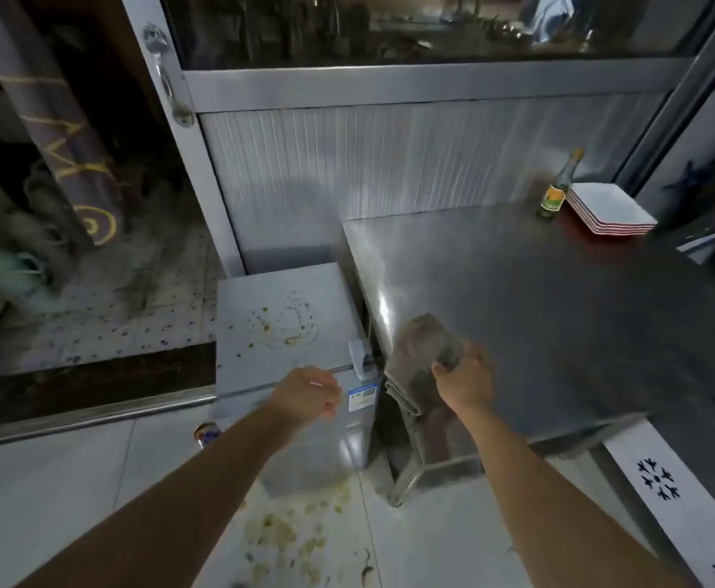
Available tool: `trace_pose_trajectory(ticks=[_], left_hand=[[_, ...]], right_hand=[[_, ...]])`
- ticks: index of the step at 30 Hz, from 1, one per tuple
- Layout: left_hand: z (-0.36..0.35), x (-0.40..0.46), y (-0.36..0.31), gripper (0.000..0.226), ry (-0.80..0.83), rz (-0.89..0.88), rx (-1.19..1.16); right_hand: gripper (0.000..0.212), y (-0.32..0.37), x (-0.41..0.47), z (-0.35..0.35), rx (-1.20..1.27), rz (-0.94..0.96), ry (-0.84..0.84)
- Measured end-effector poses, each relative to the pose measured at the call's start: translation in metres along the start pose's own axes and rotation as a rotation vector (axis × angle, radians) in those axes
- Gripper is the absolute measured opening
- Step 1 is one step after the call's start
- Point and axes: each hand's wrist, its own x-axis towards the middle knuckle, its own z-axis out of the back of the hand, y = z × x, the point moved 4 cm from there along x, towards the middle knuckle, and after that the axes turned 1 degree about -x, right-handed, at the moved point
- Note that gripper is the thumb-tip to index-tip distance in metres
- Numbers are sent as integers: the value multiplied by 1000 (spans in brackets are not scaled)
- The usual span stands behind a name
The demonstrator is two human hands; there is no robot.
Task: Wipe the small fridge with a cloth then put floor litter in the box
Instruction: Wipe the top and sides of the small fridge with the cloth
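Note:
A small grey fridge (262,358) stands on the floor left of a steel table (559,324). Its top carries yellowish spots and a ring stain. My right hand (466,379) grips a grey cloth (421,354) that lies over the table's near left corner and hangs down its edge. My left hand (309,394) hovers in front of the fridge's upper front edge, fingers loosely curled, holding nothing. Yellowish litter (288,532) is scattered on the white floor tiles in front of the fridge. A can (206,432) lies on the floor by the fridge's left side. No box is in view.
A green bottle (555,188) and a stack of square white plates (610,207) sit at the table's far right corner. A metal-framed door with a handle (165,74) rises behind the fridge. A rolled mat (71,142) leans at left beyond a dark threshold.

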Motion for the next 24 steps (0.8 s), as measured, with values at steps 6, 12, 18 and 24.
trace_pose_trajectory(ticks=[6,12,18,24], left_hand=[[-2,48,-6,8,18,13,65],[4,59,-3,17,23,28,76],[29,45,-8,10,-17,41,-5],[53,27,-21,47,-153,-103,21]], right_hand=[[61,-3,50,-11,-173,-75,-56],[45,4,55,-17,-282,-151,-95],[24,62,40,-18,-198,154,25],[11,143,10,-18,264,333,306]])
